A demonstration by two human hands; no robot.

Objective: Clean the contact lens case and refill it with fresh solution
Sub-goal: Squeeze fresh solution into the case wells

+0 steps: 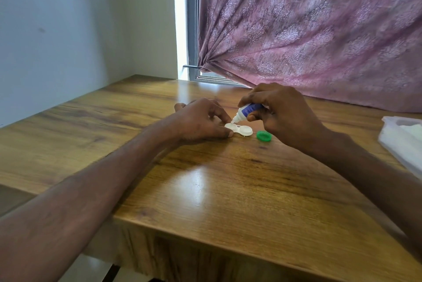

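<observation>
While the solution is being dispensed, the step is best done with the case pinned flat and the nozzle kept just above the well, so that drops fall inside and the tip is not dirtied against the plastic; whether it touches now cannot be told. A light, steady squeeze is called for, since a soft little bottle is likely to spurt if pressed hard.

Nearest, the wooden table [228, 190] is seen, its glossy grain catching a pale sheen of window light. Farther in, the contact lens case [242, 130] lies on it: white, smooth plastic, two shallow round wells joined by a narrow bridge. Its left well is steadied by the left hand [201, 119], whose fingers are curled down so that thumb and fingertip pinch the rim. Just right of the case a green cap [263, 136], ribbed at its edge, has been set apart on the wood.

Above the left well the solution bottle [247, 110] is tipped nozzle-down, white with a blue label, and is gripped by the right hand [280, 112], fingers wrapped round its body. At the right edge a translucent plastic container [402, 142] is partly seen. Beyond, a pink patterned curtain [319, 30] hangs in gathered folds beside a pale wall [68, 30].
</observation>
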